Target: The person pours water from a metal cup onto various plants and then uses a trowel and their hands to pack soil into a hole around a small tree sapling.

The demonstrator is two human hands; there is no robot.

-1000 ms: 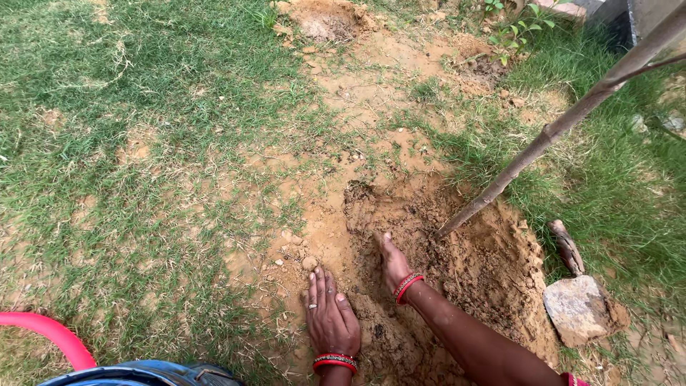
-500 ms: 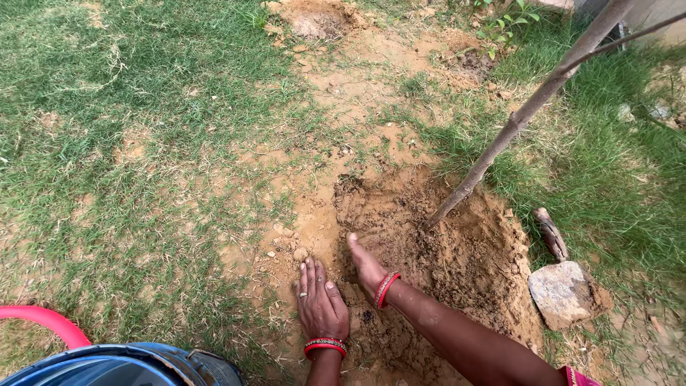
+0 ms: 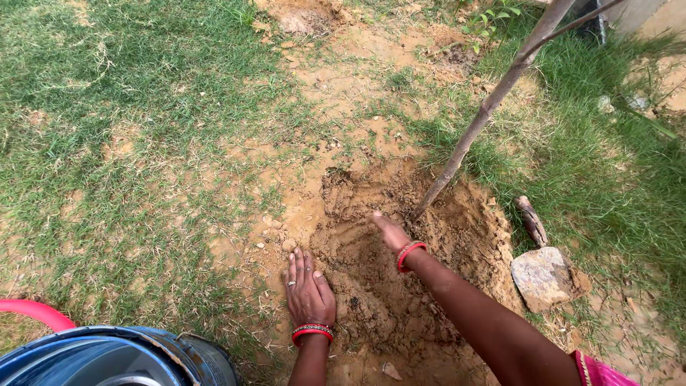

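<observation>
- Left hand (image 3: 309, 292), red bangles at the wrist: lay flat and open, palm down, fingers spread on the sandy ground at the left edge of the patch of loose brown dug soil (image 3: 400, 264).
- Right hand (image 3: 391, 232), red bangle at the wrist: reached across the soil, fingers extended and empty, just short of the thin grey-brown sapling stem (image 3: 480, 120) leaning out of the soil.
- Flat grey stone (image 3: 543, 275): on the patch's right edge.
- Blue round container (image 3: 121, 357) and red hose (image 3: 28, 312): lower left, on grass.
</observation>
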